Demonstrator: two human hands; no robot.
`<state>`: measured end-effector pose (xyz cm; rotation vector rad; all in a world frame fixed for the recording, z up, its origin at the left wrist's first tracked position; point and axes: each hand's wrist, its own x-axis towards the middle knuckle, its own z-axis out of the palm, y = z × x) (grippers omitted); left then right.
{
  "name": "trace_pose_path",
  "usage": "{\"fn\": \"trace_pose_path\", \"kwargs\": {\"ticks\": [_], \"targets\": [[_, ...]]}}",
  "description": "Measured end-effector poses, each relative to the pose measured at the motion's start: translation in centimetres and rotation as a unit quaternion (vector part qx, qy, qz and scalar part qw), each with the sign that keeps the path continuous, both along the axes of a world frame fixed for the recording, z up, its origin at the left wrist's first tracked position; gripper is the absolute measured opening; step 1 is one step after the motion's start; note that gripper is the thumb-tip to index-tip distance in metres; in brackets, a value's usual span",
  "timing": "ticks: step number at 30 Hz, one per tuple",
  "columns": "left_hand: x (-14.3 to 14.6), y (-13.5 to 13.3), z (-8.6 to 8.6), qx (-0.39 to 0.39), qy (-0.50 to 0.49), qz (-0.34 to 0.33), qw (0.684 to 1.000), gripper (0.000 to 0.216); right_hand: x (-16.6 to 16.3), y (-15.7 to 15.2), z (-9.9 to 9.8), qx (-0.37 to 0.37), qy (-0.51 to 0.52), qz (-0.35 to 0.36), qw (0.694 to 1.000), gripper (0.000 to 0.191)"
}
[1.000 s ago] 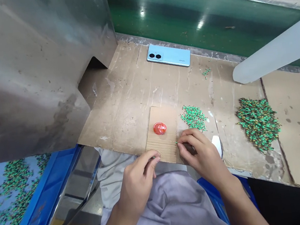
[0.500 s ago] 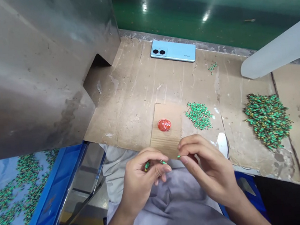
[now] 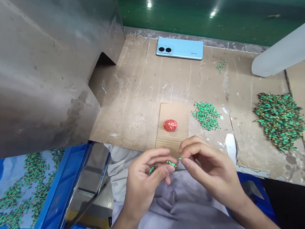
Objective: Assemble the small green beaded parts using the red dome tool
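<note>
My left hand (image 3: 141,185) is closed around several small green parts with brass-coloured ends (image 3: 170,162), some showing between thumb and fingertips. A tiny green piece (image 3: 180,158) sits at the fingertips of my right hand (image 3: 212,166), pinched between thumb and forefinger. Both hands are over my lap at the table edge, the fingertips a short gap apart. Beyond them a red, glossy oval thing (image 3: 170,125) rests on a cardboard piece (image 3: 169,141). To its right lies a small heap of tiny green pieces (image 3: 206,115).
A larger heap of green and brass parts (image 3: 280,122) lies farther right. At the back are a blue phone (image 3: 180,49) and a few green bits (image 3: 221,66). A metal housing (image 3: 40,75) and a blue tray (image 3: 49,199) of parts stand left; a pale tube (image 3: 285,48) slants in right.
My left hand's fingertips have come closer to my right hand, and more of its green parts show at the tips. The view has shifted slightly, so the table appears farther right.
</note>
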<state>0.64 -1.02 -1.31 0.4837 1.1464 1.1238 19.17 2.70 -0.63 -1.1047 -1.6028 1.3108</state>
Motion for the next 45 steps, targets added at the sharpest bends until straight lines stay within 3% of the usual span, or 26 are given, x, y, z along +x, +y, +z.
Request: {"fn": "trace_pose_path", "kwargs": {"ticks": [6,15,20,31,39,45], "targets": [[0.1,0.2,-0.1,0.044,0.025,0.003,0.999,0.011,-0.1,0.1,-0.2,-0.008,0.012,0.012,1.000,0.012],[0.2,0.0,0.4,0.047,0.102,-0.007,0.994,0.012,0.2,0.1,0.5,-0.007,-0.004,0.072,0.997,0.012],[0.3,0.2,0.7,0.101,0.141,-0.019,0.985,0.019,0.3,0.2,0.5,-0.001,-0.027,0.081,0.996,0.011],[0.4,-0.3,0.1,0.168,0.230,-0.031,0.958,0.019,0.6,0.8,0.9,0.056,-0.082,0.106,0.989,0.013],[0.2,-0.4,-0.1,0.133,0.206,-0.026,0.969,0.016,0.7,0.7,1.7,0.101,-0.155,0.152,0.971,0.016],[0.1,-0.5,0.1,0.086,0.141,0.011,0.986,0.011,0.7,0.2,2.1,0.056,-0.109,0.129,0.984,0.013]]}}
